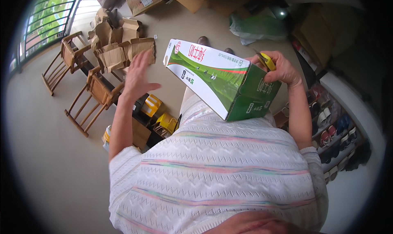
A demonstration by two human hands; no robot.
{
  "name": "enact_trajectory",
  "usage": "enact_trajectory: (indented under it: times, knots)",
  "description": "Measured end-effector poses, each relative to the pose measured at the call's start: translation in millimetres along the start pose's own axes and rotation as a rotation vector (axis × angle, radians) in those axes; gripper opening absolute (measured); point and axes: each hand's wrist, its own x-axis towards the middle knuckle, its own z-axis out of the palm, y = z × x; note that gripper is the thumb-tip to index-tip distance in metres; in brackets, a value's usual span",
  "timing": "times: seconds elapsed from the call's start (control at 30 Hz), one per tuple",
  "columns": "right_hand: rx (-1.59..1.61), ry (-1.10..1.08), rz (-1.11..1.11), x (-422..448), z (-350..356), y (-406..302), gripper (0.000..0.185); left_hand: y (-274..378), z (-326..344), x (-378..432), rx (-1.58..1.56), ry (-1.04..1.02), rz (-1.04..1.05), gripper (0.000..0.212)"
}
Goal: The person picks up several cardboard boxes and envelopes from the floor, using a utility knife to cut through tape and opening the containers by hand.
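Note:
A green and white cardboard milk carton box, bearing writing, is tilted in front of my torso. My right hand grips its right end and also has a yellow-handled cutting tool between thumb and fingers, its dark blade or blades pointing up and left. Whether these are scissors or a knife I cannot tell. To the left of the box, my left hand is raised with fingers apart and touches nothing.
Opened brown cardboard lies at the upper left, beside two wooden chairs. Yellow boxes stand left of my legs. A shoe rack is at the right. A green and white plastic bag lies beyond my feet.

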Motion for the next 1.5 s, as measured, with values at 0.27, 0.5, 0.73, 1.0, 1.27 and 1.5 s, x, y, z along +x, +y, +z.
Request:
enact_trajectory:
  times: [0.27, 0.5, 0.73, 1.0, 1.27, 1.5]
  knots:
    - [0.028, -0.038, 0.053, 6, -12, 15, 0.052, 113, -18, 38, -0.078, 0.032, 0.690, 0.117]
    - [-0.046, 0.176, -0.080, 8, -45, 35, 0.058, 138, -17, 57, -0.174, 0.063, 0.746, 0.114]
    - [-0.404, 0.665, -0.067, 23, -21, 11, 0.038, 122, -9, 63, 0.013, 0.354, 0.425, 0.102]
    - [-0.729, 0.443, 0.151, 46, 37, 0, 0.037, 117, 23, 74, 0.123, 0.329, 0.265, 0.098]
    - [-0.892, 0.367, 0.329, 60, 30, -6, 0.037, 118, 33, 80, 0.091, 0.232, 0.202, 0.098]
    - [-0.853, 0.249, 0.568, 86, 8, -3, 0.042, 126, 48, 85, 0.176, 0.181, 0.215, 0.096]
